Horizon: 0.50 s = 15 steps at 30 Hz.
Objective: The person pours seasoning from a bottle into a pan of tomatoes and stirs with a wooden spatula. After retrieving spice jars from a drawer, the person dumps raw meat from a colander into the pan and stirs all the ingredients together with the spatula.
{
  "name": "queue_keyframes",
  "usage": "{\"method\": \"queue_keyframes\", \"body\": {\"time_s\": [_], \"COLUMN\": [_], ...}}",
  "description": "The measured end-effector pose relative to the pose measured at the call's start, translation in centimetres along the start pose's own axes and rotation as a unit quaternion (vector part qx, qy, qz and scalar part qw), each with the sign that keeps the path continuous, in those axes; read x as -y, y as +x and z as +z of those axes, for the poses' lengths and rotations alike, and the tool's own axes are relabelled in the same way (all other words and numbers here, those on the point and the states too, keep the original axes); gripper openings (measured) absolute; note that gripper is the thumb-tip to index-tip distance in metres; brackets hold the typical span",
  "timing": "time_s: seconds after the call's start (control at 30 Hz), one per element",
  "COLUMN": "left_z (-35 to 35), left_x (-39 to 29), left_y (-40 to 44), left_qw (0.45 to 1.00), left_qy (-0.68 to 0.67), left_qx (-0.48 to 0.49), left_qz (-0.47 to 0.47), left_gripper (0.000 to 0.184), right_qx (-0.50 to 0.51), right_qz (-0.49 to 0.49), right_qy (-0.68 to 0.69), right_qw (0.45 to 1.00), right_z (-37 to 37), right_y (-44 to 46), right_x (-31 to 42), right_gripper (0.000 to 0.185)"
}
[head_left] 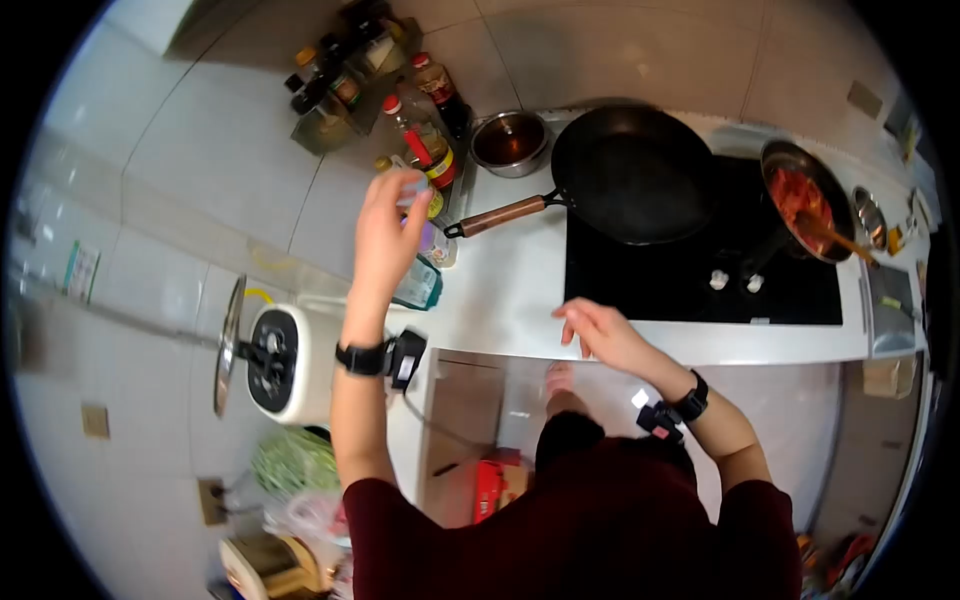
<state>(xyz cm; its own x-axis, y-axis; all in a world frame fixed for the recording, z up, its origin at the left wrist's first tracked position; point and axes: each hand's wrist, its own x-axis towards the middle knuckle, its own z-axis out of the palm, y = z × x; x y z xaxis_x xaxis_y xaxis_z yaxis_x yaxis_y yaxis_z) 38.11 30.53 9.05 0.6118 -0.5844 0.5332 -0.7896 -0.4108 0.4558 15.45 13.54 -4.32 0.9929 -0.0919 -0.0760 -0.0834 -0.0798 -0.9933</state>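
Brown wood sheathes the handle (505, 215) of a wide, round black frying pan (630, 175), its long axis slanting down towards the bottle row near the person's left hand (385, 225). That hand is much the nearer to a yellow-labelled bottle (435, 204), which stands just beyond the thumb, seemingly upright. Its fingers curve towards the thumb with a small gap; something pale shows there, but from here I cannot tell whether it is gripped. The right hand (603, 338), well apart at the counter's front edge, is loosely half-curled around nothing I can see. Behind the pan handle, a round steel bowl (515, 168) holds reddish-brown liquid; a smaller dark pan (785, 157) contains red food (793, 193) and a wooden utensil (845, 243).
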Motion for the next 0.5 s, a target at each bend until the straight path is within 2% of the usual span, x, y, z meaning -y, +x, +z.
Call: {"method": "queue_keyframes", "body": {"time_s": [0.03, 0.1, 0.17, 0.23, 0.33, 0.37, 0.4, 0.43, 0.47, 0.5], "left_z": [1.0, 3.4, 6.1, 9.1, 13.8, 14.6, 15.8, 17.5, 17.2, 17.7], "left_x": [1.1, 4.3, 7.7, 10.8, 16.2, 17.5, 19.6, 22.9, 22.4, 24.2], "left_y": [2.2, 7.7, 13.7, 17.6, 23.4, 24.8, 26.2, 27.9, 28.2, 29.3], "left_qw": [1.0, 0.993, 0.99, 0.984, 0.974, 0.962, 0.95, 0.941, 0.95, 0.953], "left_qy": [0.006, 0.09, 0.086, 0.078, 0.207, 0.247, 0.264, 0.301, 0.302, 0.299], "left_qx": [0.027, 0.04, 0.035, 0.035, 0.022, 0.028, -0.012, -0.051, -0.018, 0.017], "left_qz": [-0.003, 0.06, 0.107, 0.155, 0.089, 0.113, 0.168, 0.146, 0.078, 0.048], "left_gripper": [0.023, 0.024, 0.028, 0.033, 0.046, 0.049, 0.053, 0.053, 0.055, 0.058], "right_qx": [-0.025, -0.042, -0.074, -0.126, -0.195, -0.213, -0.231, -0.249, -0.276, -0.299], "right_qz": [-0.002, -0.012, -0.039, -0.024, -0.011, 0.011, 0.015, 0.017, 0.0, -0.012], "right_qy": [0.003, 0.004, -0.008, -0.011, 0.027, 0.045, 0.039, 0.048, 0.037, 0.026], "right_qw": [1.0, 0.999, 0.996, 0.992, 0.98, 0.976, 0.972, 0.967, 0.96, 0.954], "right_z": [0.5, 1.0, 0.9, 0.2, -0.5, -0.7, -1.0, -1.3, -1.5, -1.7], "right_y": [1.5, 3.6, 5.6, 6.8, 7.2, 7.3, 7.6, 8.0, 8.5, 8.9], "right_x": [0.0, 2.1, 3.6, 4.1, 4.4, 4.4, 4.1, 3.7, 3.2, 2.9], "right_gripper": [0.034, 0.035, 0.034, 0.033, 0.033, 0.033, 0.031, 0.031, 0.031, 0.03]}}
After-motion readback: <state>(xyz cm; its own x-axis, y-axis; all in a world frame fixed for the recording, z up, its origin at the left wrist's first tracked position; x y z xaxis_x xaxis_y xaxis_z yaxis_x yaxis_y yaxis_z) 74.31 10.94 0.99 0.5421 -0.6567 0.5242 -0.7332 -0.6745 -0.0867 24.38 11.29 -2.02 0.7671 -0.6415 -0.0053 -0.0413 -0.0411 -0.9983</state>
